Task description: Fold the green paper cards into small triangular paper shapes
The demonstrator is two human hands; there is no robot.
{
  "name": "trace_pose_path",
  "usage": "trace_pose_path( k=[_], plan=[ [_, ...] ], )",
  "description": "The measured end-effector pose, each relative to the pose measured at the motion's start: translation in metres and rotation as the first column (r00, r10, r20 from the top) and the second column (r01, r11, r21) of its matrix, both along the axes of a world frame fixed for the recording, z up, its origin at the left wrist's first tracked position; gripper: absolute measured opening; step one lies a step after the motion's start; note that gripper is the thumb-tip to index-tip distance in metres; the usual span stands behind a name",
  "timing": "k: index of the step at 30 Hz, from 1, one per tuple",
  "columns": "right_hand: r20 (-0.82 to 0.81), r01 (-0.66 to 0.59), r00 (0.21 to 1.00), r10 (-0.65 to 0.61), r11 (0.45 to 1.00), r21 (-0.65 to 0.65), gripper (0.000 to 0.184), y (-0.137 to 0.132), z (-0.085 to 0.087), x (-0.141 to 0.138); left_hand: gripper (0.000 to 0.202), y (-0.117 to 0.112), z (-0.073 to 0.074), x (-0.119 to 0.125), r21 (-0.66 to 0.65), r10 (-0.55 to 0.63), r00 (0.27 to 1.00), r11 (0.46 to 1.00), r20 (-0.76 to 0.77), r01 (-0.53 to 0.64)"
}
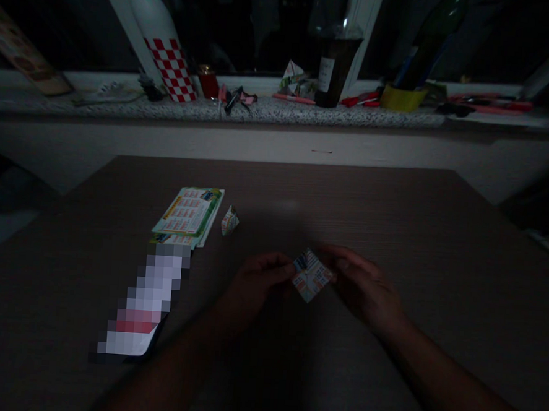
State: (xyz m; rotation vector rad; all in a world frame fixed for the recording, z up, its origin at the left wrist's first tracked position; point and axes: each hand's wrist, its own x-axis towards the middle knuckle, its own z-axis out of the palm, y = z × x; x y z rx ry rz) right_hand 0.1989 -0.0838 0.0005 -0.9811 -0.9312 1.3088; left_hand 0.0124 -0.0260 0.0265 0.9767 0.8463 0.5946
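Observation:
A small square of folded printed paper [311, 276], turned so a corner points toward me, is held between both hands above the table. My left hand [266, 276] pinches its left corner between thumb and fingers. On the other side, my right hand [365, 282] grips the right corner with its fingertips. Farther off to the left stands a small folded paper piece [229, 221] with similar print. Beside that piece lies a stack of printed calendar sheets [188, 211].
A phone [145, 303] with a bright, pixelated screen lies left of my left forearm on the brown table [372, 199]. Along the stone windowsill [280, 114] stand a red-checked white bottle [167, 56], a dark cup [333, 73], a green bottle [428, 41] and small clutter. The light is dim.

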Motion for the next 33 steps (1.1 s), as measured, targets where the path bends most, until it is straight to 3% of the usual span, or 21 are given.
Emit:
trace_pose_path(
  k=[4,6,9,11,13,15,17,19,21,24,28,33],
  plan=[
    [0.103,-0.141,0.985,0.136,0.989,0.046,0.035,-0.002,0.005,-0.004,0.025,-0.009,0.000,0.006,-0.211,-0.053,0.992,0.974,0.117,0.077],
    [0.122,-0.158,0.981,0.149,0.985,0.073,0.031,-0.004,0.008,-0.006,0.027,-0.014,-0.002,0.009,-0.256,-0.096,0.983,0.957,0.157,0.135],
    [0.181,-0.130,0.976,0.121,0.991,0.037,0.021,-0.005,0.011,-0.006,0.026,-0.015,-0.004,0.010,-0.132,-0.202,0.976,0.968,0.080,0.211],
    [0.263,-0.104,0.960,0.100,0.995,0.002,0.019,-0.004,0.011,-0.004,0.018,-0.011,-0.003,0.005,0.124,-0.212,0.967,0.965,-0.143,0.230],
    [0.388,-0.086,0.918,0.078,0.996,0.005,0.019,-0.001,0.009,-0.001,0.019,-0.004,-0.001,-0.001,0.389,-0.085,0.918,0.887,-0.388,0.247],
    [0.543,-0.087,0.838,0.053,0.996,0.037,0.019,0.002,0.005,0.001,0.020,0.003,0.001,-0.008,0.573,0.099,0.808,0.755,-0.581,0.319],
    [0.696,-0.092,0.718,-0.012,0.989,0.112,0.017,0.007,0.000,0.002,0.019,0.007,0.002,-0.012,0.653,0.152,0.753,0.624,-0.640,0.429],
    [0.819,-0.134,0.568,-0.081,0.973,0.189,0.017,0.012,-0.004,0.004,0.016,0.007,0.002,-0.014,0.675,0.124,0.729,0.507,-0.673,0.537],
    [0.870,-0.163,0.467,-0.159,0.951,0.261,0.022,0.014,-0.006,0.006,0.015,0.006,0.002,-0.014,0.673,0.097,0.707,0.417,-0.701,0.610],
    [0.879,-0.193,0.423,-0.220,0.926,0.324,0.024,0.014,-0.003,0.011,0.020,0.005,0.003,-0.014,0.660,0.089,0.676,0.343,-0.731,0.668],
    [0.897,-0.329,0.416,-0.145,0.896,0.298,0.016,0.009,0.004,0.018,0.019,0.006,0.002,-0.015,0.652,0.037,0.668,0.263,-0.743,0.711],
    [0.942,-0.450,0.333,-0.049,0.869,0.204,0.019,0.008,0.005,0.019,0.018,0.010,-0.004,-0.016,0.665,-0.026,0.693,0.258,-0.720,0.701]
  ],
)
